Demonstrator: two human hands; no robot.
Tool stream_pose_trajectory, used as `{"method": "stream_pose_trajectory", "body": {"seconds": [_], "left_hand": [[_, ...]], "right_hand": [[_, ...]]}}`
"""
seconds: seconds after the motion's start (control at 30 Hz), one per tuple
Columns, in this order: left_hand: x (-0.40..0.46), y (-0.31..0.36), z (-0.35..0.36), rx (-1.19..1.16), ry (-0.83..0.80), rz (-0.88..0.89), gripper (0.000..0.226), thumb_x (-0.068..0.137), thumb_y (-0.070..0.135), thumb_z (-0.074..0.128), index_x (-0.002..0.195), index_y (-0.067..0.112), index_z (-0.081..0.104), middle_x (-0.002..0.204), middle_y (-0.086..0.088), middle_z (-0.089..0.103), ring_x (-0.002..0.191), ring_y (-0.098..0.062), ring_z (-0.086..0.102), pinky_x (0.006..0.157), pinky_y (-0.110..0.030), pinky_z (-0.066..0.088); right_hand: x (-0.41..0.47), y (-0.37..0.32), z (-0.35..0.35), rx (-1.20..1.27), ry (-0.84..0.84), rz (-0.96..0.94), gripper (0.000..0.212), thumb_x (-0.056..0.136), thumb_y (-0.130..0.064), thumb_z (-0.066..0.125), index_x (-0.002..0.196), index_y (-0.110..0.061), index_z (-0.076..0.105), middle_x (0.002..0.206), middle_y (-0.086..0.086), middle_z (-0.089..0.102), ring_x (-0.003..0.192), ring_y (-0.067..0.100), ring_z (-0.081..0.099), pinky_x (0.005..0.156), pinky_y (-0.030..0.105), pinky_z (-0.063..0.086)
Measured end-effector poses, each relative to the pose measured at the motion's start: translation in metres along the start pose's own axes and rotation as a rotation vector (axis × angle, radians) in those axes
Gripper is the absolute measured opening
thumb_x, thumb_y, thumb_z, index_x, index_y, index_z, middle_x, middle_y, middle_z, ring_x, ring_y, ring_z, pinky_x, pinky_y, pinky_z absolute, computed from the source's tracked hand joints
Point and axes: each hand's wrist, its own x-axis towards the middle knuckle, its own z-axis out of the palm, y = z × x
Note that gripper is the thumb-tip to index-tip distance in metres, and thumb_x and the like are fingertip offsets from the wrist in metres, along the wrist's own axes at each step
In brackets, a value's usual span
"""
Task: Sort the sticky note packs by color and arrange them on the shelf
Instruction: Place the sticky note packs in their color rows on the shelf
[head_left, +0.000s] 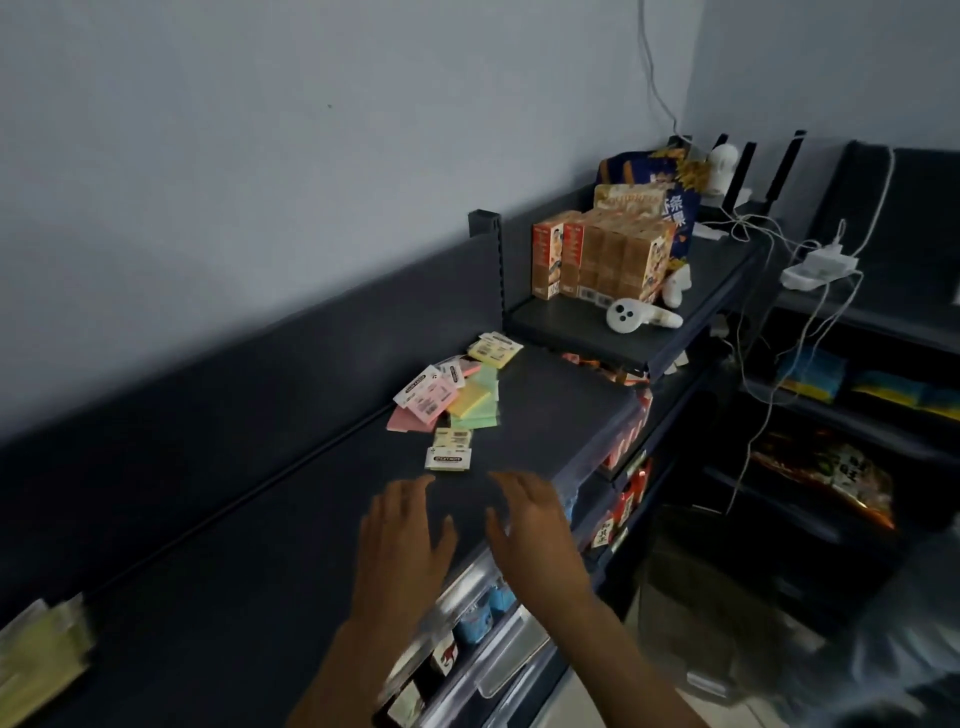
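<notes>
A loose pile of sticky note packs (457, 395) lies on the dark top shelf (291, 561), mixing pink, green and yellow pads with white labels. A yellow pack (494, 350) sits at the pile's far end, and a white-labelled pack (449, 459) lies nearest me. My left hand (402, 540) and my right hand (535, 530) hover side by side just short of that pack, fingers spread and straight, holding nothing.
A raised shelf section (623, 332) to the right carries orange cartons (597, 254), snack bags and a white controller (641, 315). Blurred yellow-green packs (41, 654) sit at the far left. Lower shelves hold goods; cables and a power strip (818, 267) hang at right.
</notes>
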Motion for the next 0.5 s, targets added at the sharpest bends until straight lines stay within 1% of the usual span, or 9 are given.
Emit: {"method": "stream_pose_trajectory", "body": {"seconds": [0.07,0.17,0.2,0.23,0.3,0.4,0.5], "left_hand": [[0.014,-0.002,0.004,-0.004,0.019,0.001,0.049,0.09,0.035,0.067,0.135,0.024,0.049,0.127,0.0,0.055,0.113,-0.019,0.053,0.092,-0.038,0.047],[0.044,-0.008,0.011,-0.024,0.047,-0.016,0.049,0.089,0.034,0.068,0.133,0.024,0.05,0.125,0.001,0.054,0.112,-0.019,0.052,0.092,-0.038,0.046],[0.056,-0.01,0.013,-0.029,0.051,-0.023,0.049,0.088,0.035,0.069,0.132,0.025,0.05,0.125,0.0,0.054,0.112,-0.02,0.052,0.092,-0.039,0.046],[0.069,-0.012,0.014,-0.033,0.048,-0.029,0.048,0.088,0.035,0.069,0.131,0.025,0.05,0.125,0.0,0.053,0.113,-0.022,0.052,0.092,-0.041,0.046],[0.096,-0.013,0.018,-0.043,0.046,-0.039,0.047,0.088,0.035,0.069,0.13,0.025,0.05,0.125,-0.002,0.052,0.113,-0.026,0.052,0.092,-0.045,0.047],[0.133,-0.013,0.029,-0.08,0.059,-0.054,0.047,0.088,0.031,0.071,0.13,0.022,0.051,0.124,-0.004,0.052,0.111,-0.027,0.051,0.089,-0.048,0.049],[0.164,-0.011,0.046,-0.086,0.061,-0.052,0.047,0.087,0.03,0.072,0.129,0.021,0.053,0.124,-0.006,0.053,0.111,-0.028,0.05,0.088,-0.047,0.049]], "right_hand": [[0.02,0.0,0.003,-0.012,-0.028,-0.01,0.046,0.091,-0.011,0.062,0.137,-0.013,0.056,0.135,0.007,0.056,0.126,0.026,0.047,0.11,0.032,0.041],[0.054,-0.001,0.011,-0.014,-0.074,-0.035,0.05,0.092,-0.01,0.059,0.142,-0.011,0.052,0.14,0.009,0.052,0.131,0.027,0.044,0.113,0.031,0.037],[0.066,-0.002,0.015,-0.012,-0.096,-0.039,0.052,0.093,-0.012,0.058,0.144,-0.011,0.05,0.143,0.01,0.049,0.134,0.028,0.042,0.115,0.033,0.036],[0.078,-0.003,0.017,-0.005,-0.118,-0.037,0.054,0.094,-0.014,0.057,0.146,-0.011,0.047,0.146,0.012,0.046,0.137,0.029,0.039,0.117,0.034,0.033],[0.099,-0.006,0.02,0.002,-0.156,-0.041,0.056,0.096,-0.016,0.056,0.15,-0.011,0.042,0.151,0.013,0.04,0.142,0.029,0.032,0.119,0.032,0.026],[0.128,0.0,0.022,-0.024,-0.164,-0.086,0.057,0.096,-0.014,0.054,0.151,-0.013,0.039,0.154,0.012,0.035,0.145,0.028,0.027,0.121,0.035,0.026],[0.155,0.019,0.02,-0.037,-0.177,-0.056,0.062,0.098,-0.015,0.052,0.155,-0.016,0.03,0.161,0.01,0.025,0.15,0.026,0.018,0.123,0.034,0.021]]}}
